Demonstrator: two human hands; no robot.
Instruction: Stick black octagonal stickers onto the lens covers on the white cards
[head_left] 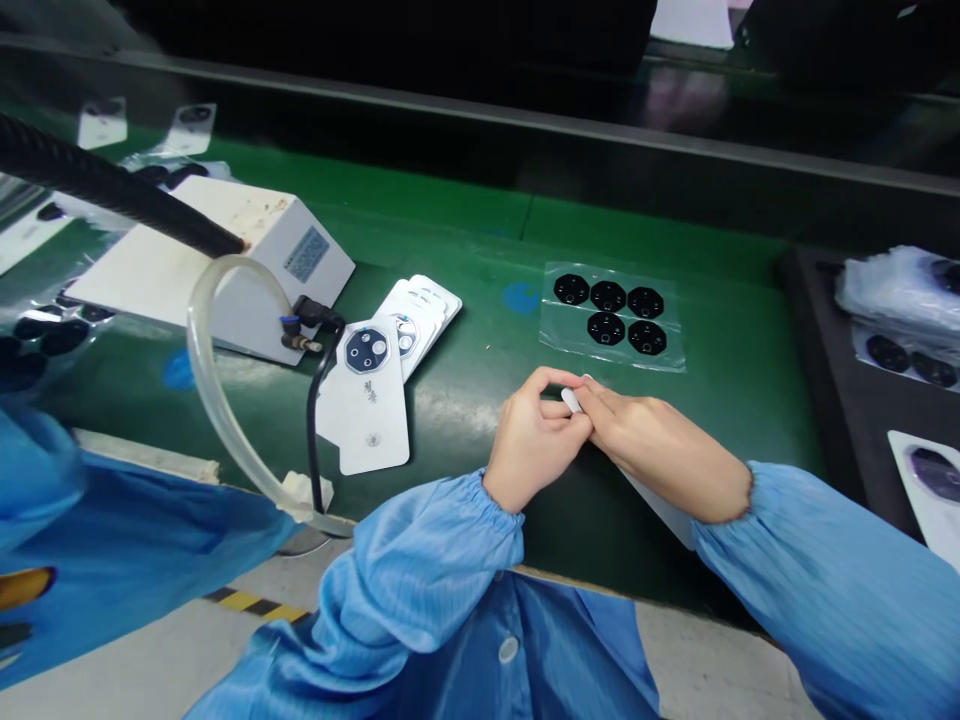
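My left hand (531,440) is closed, its fingertips pinched together at the near end of a white phone back cover (660,512). My right hand (649,440) lies over that cover with its fingers closed at the same end, meeting the left fingertips. Most of the cover is hidden under my right hand and wrist. Just beyond the hands lies a clear film sheet (559,338) bearing several black octagonal stickers (608,297). To the left, more white phone back covers (375,420) with dark round camera patterns are fanned in a pile.
A white box-shaped device (247,290) with a black flexible duct (112,185), clear tube (210,370) and black cable stands left. A dark tray (825,370) at right carries bagged stickers (900,300) and a white cover (926,490). A co-worker's blue sleeve (150,520) shows at left.
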